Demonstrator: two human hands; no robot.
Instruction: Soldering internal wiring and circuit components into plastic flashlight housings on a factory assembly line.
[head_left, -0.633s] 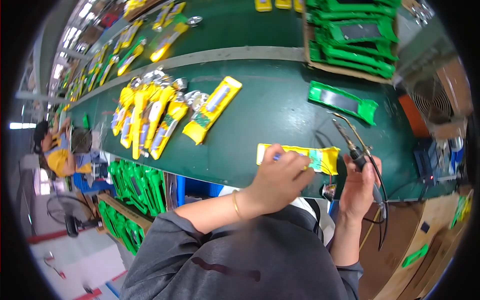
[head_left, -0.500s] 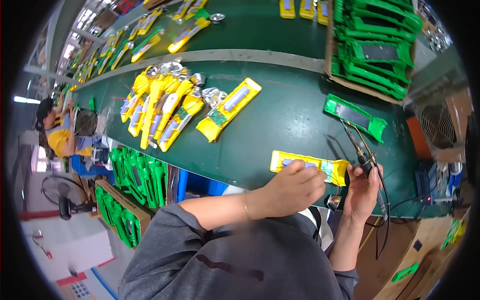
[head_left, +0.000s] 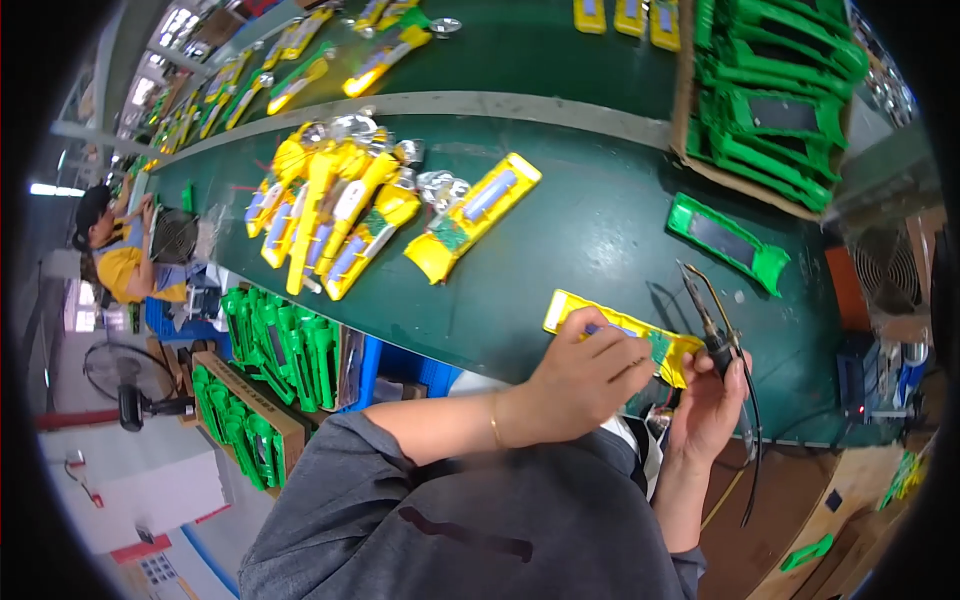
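We are curling our left hand [head_left: 590,378] over the yellow casing [head_left: 640,326], its grip unclear, and clamping our right fingers [head_left: 735,377] on the soldering iron [head_left: 718,350]. The casing is slanting more than before.

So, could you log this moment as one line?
Left hand: at yellow casing; right hand: holding soldering iron; green casing: on bench

A hand could pass over the surface [head_left: 592,230] mid-frame, between the single yellow casing [head_left: 473,222] and the green casing [head_left: 725,238] at right. The yellow pile [head_left: 322,215] obstructs centre-left, the carton [head_left: 684,100] upper right; the soldering iron [head_left: 716,345], slanting up from the right hand [head_left: 706,415], bars right of centre.
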